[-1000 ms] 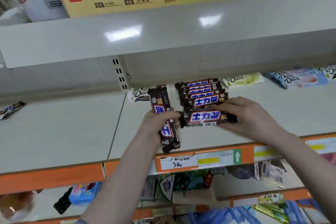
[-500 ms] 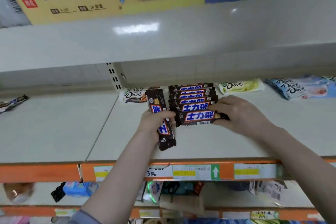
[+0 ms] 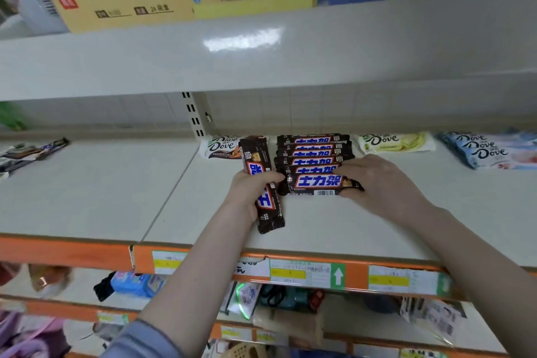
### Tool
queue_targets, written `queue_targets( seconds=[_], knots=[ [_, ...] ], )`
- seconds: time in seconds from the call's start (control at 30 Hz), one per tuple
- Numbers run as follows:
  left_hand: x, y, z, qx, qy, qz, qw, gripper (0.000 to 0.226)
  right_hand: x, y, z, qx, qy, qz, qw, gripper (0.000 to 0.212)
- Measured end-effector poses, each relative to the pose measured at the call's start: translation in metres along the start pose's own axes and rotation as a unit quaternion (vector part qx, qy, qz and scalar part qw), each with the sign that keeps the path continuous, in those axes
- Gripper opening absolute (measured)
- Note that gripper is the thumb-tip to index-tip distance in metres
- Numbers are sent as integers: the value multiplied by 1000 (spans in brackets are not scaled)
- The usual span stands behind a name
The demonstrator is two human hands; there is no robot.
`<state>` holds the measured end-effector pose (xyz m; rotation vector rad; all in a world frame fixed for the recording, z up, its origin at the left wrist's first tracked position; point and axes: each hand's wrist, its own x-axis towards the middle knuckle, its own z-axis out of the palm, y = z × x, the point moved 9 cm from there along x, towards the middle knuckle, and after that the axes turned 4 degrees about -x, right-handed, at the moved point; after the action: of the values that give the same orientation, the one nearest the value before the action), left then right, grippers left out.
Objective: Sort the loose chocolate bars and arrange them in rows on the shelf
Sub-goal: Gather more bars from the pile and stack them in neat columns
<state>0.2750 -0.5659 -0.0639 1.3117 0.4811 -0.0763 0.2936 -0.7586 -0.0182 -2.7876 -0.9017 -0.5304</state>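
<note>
Both hands were up on the shelf. The left hand gripped a dark chocolate bar lengthwise, its near end pointing toward the shelf edge. The right hand pinched the front bar at its right end, set crosswise just before the row of matching bars. Dove packs lay along the back.

Grey metal shelving with orange front rails carrying price labels, slotted upright at far centre, ceiling-light glare on the upper shelf face.
</note>
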Motion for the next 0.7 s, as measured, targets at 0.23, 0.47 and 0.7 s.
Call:
queue_targets(
  seconds=[0.23, 0.47, 0.7],
  knots=[
    [5, 4, 4, 13, -1, -1, 1000, 21, 1, 1, 2, -3, -10, 27, 1000, 37],
    [6, 5, 6, 26, -12, -2, 1000, 21, 0, 2, 0, 5, -5, 47, 999, 39],
    [-1, 6, 4, 11, -22, 4, 1000, 30, -6, -2, -3, -13, 7, 36, 999, 37]
  ],
)
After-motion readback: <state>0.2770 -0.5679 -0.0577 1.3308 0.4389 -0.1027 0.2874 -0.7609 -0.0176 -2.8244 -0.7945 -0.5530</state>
